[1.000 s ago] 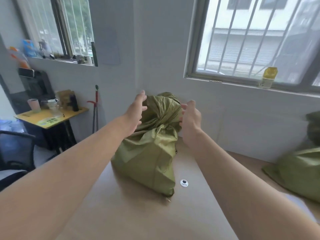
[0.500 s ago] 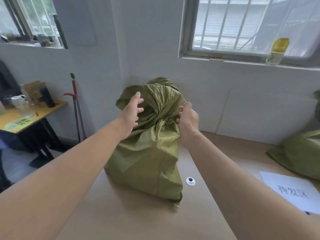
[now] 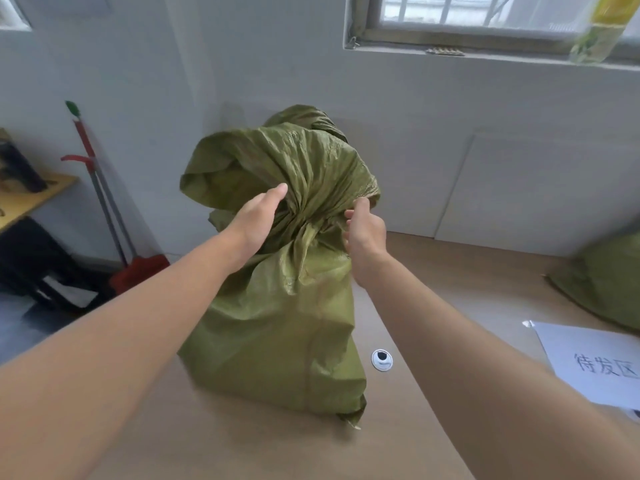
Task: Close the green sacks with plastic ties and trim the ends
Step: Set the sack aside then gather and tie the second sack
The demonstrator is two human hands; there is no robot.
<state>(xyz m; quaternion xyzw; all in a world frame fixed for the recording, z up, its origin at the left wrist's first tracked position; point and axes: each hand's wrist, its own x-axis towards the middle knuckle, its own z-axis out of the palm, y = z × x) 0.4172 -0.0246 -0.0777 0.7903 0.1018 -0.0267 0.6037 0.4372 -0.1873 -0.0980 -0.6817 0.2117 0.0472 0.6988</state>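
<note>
A full green woven sack stands upright on the wooden table, its top gathered into a twisted neck with loose fabric flaring above. My left hand lies against the left side of the neck, fingers fairly straight and reaching round the gathered cloth. My right hand is on the right side of the neck, fingers curled and pinching the fabric's edge. No plastic tie or cutting tool shows anywhere.
A second green sack lies at the table's right edge. A white sheet with printed characters sits near it. A round cable grommet is beside the sack. A red broom leans against the wall; a bottle stands on the windowsill.
The view has tilted down and come closer. Both hands moved in onto the sack's neck, squeezing the fabric tighter; the right hand now pinches the cloth edge.
</note>
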